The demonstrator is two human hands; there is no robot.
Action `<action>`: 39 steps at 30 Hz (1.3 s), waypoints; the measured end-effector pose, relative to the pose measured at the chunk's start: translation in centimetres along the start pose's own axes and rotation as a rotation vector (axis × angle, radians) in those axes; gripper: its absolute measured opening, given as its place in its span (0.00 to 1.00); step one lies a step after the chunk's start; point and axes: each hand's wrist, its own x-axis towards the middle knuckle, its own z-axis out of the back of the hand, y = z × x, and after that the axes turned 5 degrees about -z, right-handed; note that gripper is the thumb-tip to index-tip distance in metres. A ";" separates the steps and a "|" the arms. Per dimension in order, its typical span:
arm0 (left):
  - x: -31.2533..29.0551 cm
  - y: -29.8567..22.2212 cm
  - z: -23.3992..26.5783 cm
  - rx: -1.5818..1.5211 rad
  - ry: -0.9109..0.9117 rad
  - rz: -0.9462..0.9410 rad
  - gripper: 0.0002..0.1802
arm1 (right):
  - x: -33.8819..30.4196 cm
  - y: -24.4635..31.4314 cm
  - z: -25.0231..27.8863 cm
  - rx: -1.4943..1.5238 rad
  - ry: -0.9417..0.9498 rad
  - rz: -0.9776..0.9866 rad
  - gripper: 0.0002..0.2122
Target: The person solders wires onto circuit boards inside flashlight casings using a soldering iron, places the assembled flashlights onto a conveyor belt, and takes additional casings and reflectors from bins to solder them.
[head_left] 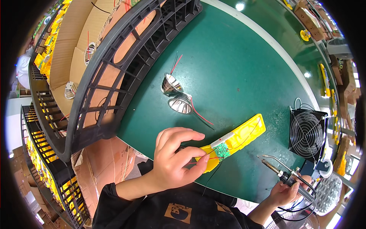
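Note:
My left hand [177, 154] is over the near end of a yellow plastic housing [248, 131], thumb and middle finger closed on a thin red wire [215, 157]. That wire leads to a small green circuit board [221, 150] lying on the housing. Beside the board is a whitish strip-shaped part [222, 140]. My right hand [285, 192] grips a soldering iron [284, 176] with a thin curved metal tube alongside it. Its tip points up and left, apart from the board. Two shiny reflector cups [171, 84] with red and black wires lie farther up the green table.
A black plastic crate [95, 80] holding a cardboard box borders the table [228, 68] on the left. At the right stand a black fan [308, 133] and a solder reel [326, 168]. Yellow parts [325, 80] lie beyond the pale strip.

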 end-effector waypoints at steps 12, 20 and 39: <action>-0.1 0.3 0.2 -0.028 0.016 0.007 0.07 | 0.0 0.3 -2.3 0.122 0.060 -0.064 0.11; 0.1 0.2 0.6 -0.049 0.121 0.029 0.07 | -0.6 1.2 -5.6 0.205 0.171 -0.056 0.14; 0.6 -0.9 0.9 0.028 0.249 0.012 0.10 | -0.9 1.2 -5.2 0.099 0.225 -0.081 0.14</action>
